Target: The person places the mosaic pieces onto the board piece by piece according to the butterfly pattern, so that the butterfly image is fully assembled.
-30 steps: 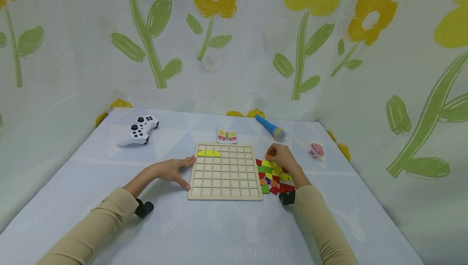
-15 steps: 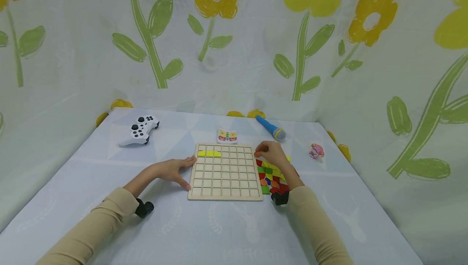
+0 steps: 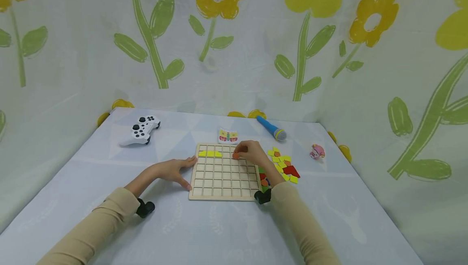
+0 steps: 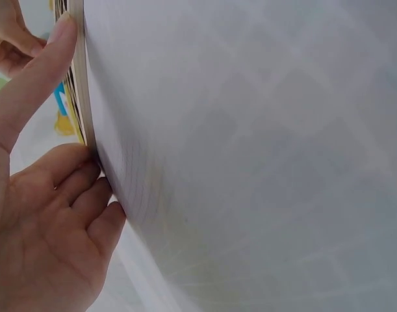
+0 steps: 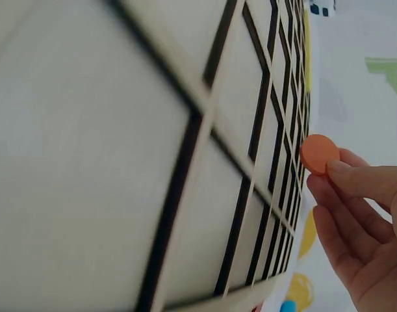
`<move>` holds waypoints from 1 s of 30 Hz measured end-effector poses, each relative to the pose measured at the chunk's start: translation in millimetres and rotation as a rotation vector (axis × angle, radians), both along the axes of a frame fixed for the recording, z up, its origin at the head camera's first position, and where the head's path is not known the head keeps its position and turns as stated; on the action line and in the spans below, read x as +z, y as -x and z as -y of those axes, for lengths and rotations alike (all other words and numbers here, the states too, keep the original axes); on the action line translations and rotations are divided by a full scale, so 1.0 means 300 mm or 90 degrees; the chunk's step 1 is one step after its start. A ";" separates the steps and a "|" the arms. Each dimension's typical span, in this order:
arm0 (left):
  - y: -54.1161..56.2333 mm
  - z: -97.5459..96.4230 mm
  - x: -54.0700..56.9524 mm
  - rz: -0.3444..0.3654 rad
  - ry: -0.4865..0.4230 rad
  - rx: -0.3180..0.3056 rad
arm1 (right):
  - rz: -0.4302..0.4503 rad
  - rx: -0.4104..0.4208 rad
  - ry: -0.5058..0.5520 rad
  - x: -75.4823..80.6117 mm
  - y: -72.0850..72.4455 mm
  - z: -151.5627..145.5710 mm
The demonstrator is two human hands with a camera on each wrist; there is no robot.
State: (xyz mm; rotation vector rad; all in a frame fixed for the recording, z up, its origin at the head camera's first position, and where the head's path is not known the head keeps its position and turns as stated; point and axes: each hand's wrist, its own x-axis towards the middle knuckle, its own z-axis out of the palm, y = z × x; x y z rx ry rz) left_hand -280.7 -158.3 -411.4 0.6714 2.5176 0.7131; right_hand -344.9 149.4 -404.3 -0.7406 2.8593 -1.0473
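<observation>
In the head view a wooden grid board (image 3: 225, 198) lies flat on the table, with several yellow pieces (image 3: 210, 154) in cells near its upper left. My left hand (image 3: 171, 171) rests at the board's left edge, thumb and fingers spread along it; the left wrist view shows the fingertips right at the wooden edge. My right hand (image 3: 252, 154) is over the upper right part of the board. Between thumb and fingertips it pinches an orange disc (image 5: 320, 154), held close to the grid.
Loose red, yellow, green and orange pieces (image 3: 291, 171) lie right of the board, partly hidden by the right forearm. Behind the board is a butterfly picture card (image 3: 228, 136). A blue microphone (image 3: 271, 128), a pink figurine (image 3: 317, 151) and a white game controller (image 3: 143, 130) lie farther out.
My right hand has moved left from the loose pieces to over the board, carrying the orange disc. The left hand has stayed at the board's edge.
</observation>
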 end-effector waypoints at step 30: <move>0.010 -0.001 -0.012 0.003 0.000 0.003 | 0.009 -0.006 -0.062 -0.014 0.015 0.104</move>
